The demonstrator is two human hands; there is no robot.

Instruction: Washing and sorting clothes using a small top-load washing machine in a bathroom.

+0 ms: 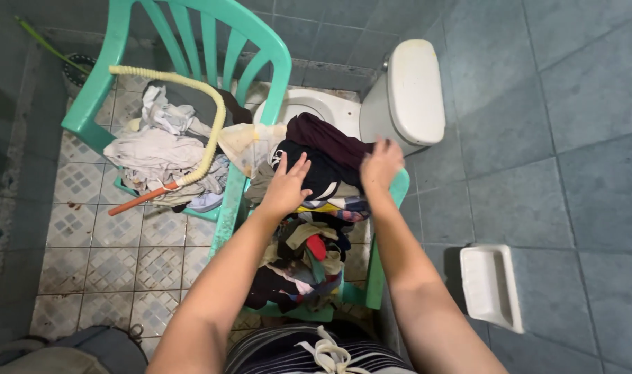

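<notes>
Floor [87, 270]: patterned tiles lie bare at near left, the widest open room; it narrows toward the far left corner.
Right wall [572, 138]: grey tiles run close along the right arm, with a white soap dish [489, 285] fixed on it, near.
Far chair [191, 83]: green plastic, at far left; pale laundry fills its seat and a cream hose [209, 131] curves over it.
Toilet [399, 90]: white, at far right, tight behind the clothes.
Near chair [382, 263]: green, wedged between far chair and wall; only its edges show.
Clothes pile [309, 228]: heaped on the near chair, dark garments on top.
Left hand [286, 185]: fingers spread, palm pressed flat on a black garment [319, 173].
Right hand [380, 166]: blurred, fingers curled at the maroon garment [330, 138]; grip cannot be told.
Arms: both stretched forward, nearly parallel.
</notes>
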